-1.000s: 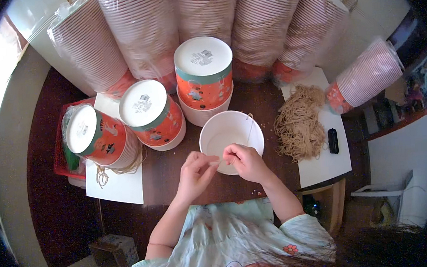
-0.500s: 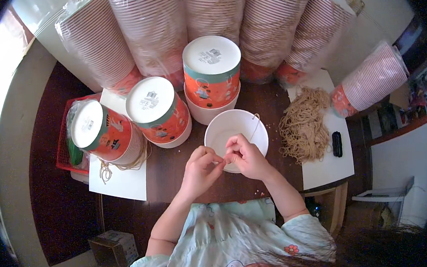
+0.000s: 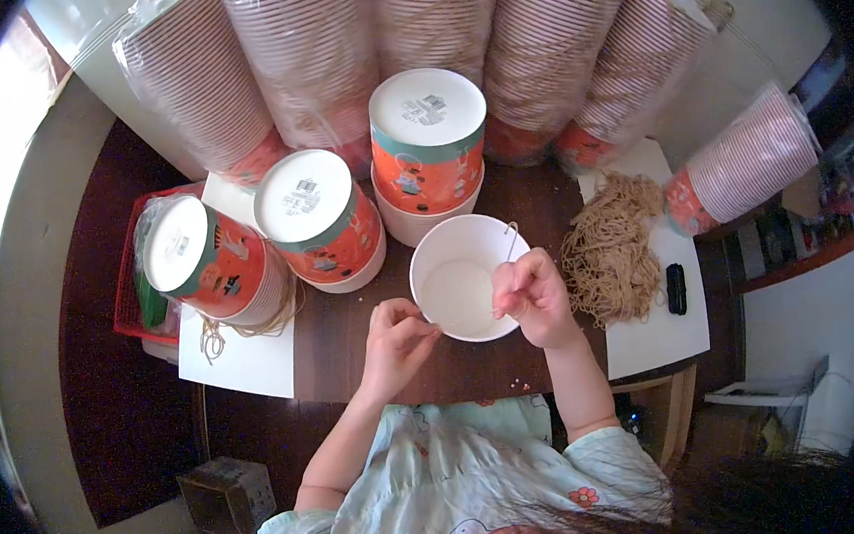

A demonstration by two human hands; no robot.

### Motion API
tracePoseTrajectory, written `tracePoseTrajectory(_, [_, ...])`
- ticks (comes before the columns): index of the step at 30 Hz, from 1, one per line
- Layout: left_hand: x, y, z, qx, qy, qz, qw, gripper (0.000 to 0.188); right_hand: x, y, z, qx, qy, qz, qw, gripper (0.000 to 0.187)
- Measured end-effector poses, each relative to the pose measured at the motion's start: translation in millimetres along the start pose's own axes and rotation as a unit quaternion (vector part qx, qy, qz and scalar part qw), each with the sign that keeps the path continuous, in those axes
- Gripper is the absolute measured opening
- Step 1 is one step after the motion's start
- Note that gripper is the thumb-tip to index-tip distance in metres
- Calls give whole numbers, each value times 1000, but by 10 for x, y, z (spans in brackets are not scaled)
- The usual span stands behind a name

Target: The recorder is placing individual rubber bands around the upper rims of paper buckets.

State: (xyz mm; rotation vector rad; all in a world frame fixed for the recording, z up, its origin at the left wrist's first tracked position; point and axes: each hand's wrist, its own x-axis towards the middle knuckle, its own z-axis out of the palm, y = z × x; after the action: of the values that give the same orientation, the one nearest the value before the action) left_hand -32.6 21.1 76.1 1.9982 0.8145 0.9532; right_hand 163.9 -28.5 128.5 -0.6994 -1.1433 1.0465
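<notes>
The bucket stands mouth up on the table, its axis roughly upright, just beyond and between the hands. The right hand is nearer, overlapping the right rim beside a cord; its fingers are curled together, contents hidden. The left hand pinches at the near-left rim; whether cord lies between its fingertips cannot be told.

The right hand partly hides the bucket

Bucket stacks obstruct reach beyond the white bucket (front-left tabletop free).
</notes>
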Motion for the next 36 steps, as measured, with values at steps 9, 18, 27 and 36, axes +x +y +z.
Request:
tracePoseTrajectory(9, [-75, 144, 60, 45, -3, -5, 999, 40, 27, -18, 54, -27, -35, 29, 999, 17])
tracePoseTrajectory(18, [-43, 137, 298, 89, 26, 75, 993, 21, 34, -32, 49, -57, -23, 39, 997, 16])
tracePoseTrajectory(27, [-100, 73, 325, 95, 62, 97, 989, 14, 31, -58, 18, -44, 21, 24, 999, 16])
tracePoseTrajectory(36, [-149, 31, 347, 110, 71, 115, 985, 13, -20, -84, -36, -29, 41, 19, 999, 18])
